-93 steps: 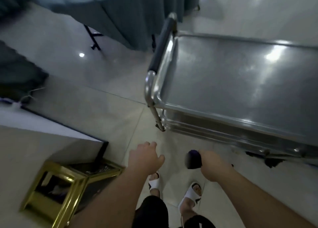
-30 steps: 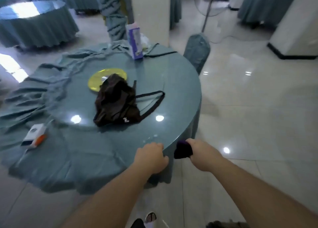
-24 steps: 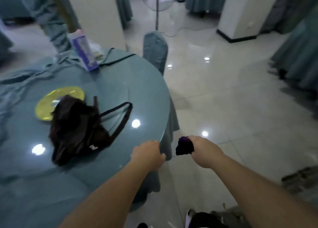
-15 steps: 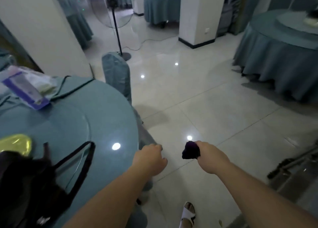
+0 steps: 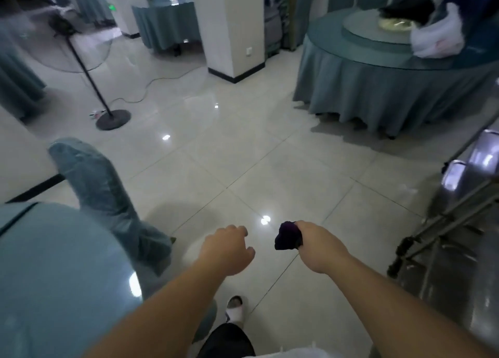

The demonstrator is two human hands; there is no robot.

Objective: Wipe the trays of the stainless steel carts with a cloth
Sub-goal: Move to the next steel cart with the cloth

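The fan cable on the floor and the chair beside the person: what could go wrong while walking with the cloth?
1. The fan cable trails across the glossy floor: possible trip if the person heads that way.
2. The covered chair stands close on the left; a leg might catch it.
3. The right hand holds the dark cloth bunched; it may drop.

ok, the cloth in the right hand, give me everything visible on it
The cloth is a dark purple, nearly black wad of soft fabric, bunched into a lump with no edges or corners spread out. The right hand grips it, fingers curled round it, and the wad sticks out toward the left hand, which does not touch it. It hangs above the tiled floor, clear of every surface. Its full size is hidden in the fist.
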